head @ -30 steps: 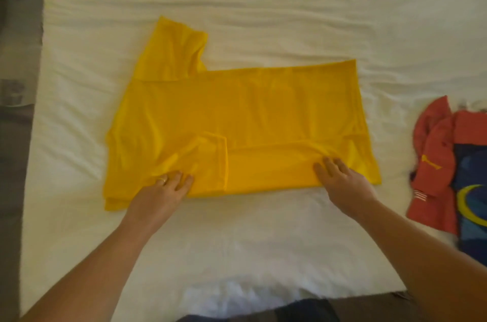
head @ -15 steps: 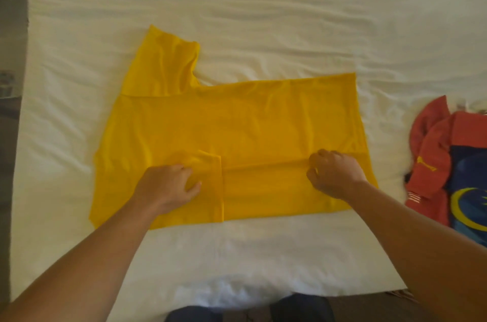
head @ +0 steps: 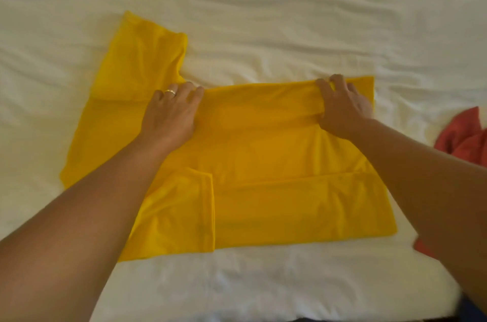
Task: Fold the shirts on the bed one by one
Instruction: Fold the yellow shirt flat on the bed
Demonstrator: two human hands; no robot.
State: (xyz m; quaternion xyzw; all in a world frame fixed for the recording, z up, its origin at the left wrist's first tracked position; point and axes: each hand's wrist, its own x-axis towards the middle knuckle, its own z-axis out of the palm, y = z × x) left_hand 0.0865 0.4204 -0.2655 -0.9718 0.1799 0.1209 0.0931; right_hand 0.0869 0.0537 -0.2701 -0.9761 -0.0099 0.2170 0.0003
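A yellow shirt [head: 263, 153] lies spread on the white bed [head: 263, 5], its neck end to the left. Its near long side is folded over onto the body, with that sleeve tucked flat on top. The far sleeve [head: 142, 58] still sticks out toward the back left. My left hand [head: 171, 113], wearing a ring, grips the far edge just beside that sleeve. My right hand [head: 342, 105] grips the same far edge near the hem, fingers curled over it. The cloth between the two hands is raised into a small ridge.
A red shirt [head: 469, 137] lies crumpled at the right edge of the bed, partly hidden behind my right forearm. Bare wrinkled sheet surrounds the yellow shirt at the back and along the near edge of the bed.
Both hands left the near folded side of the yellow shirt and reached across to its far edge, which they now grip. The far edge has bunched up between them.
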